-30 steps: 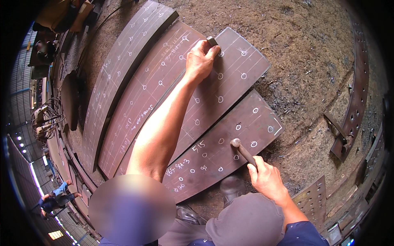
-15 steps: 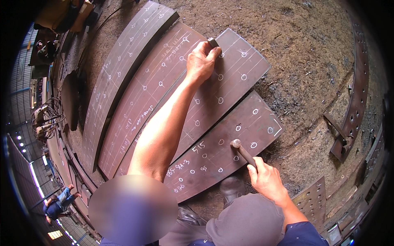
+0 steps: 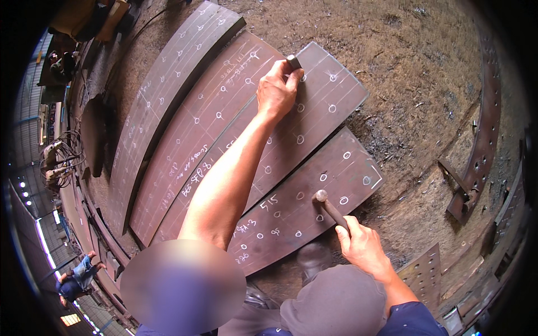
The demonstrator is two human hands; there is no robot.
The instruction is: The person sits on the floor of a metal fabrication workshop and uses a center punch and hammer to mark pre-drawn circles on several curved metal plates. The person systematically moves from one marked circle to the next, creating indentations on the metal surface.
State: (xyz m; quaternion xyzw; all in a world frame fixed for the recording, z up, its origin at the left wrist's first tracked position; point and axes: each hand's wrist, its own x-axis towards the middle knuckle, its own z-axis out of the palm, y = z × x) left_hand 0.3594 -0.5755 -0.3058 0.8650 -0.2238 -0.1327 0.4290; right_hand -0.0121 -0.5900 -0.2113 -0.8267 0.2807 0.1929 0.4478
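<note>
Dirt floor (image 3: 414, 61) of a workshop carries several curved steel plates laid side by side, each chalked with circles and scribbled figures. On the far plate (image 3: 330, 89) the left hand (image 3: 276, 92) pinches a short dark punch (image 3: 293, 61) upright between its fingertips, grip clenched on it, the tip set on the steel near a chalk circle. Over the near plate (image 3: 314, 207) the right hand (image 3: 363, 246) clasps a hammer (image 3: 330, 208) by the handle, its head low, just above the marked steel. Since a second ago almost nothing has shifted: punch and hammer keep their places, well apart, so no blow looks to have landed yet.
</note>
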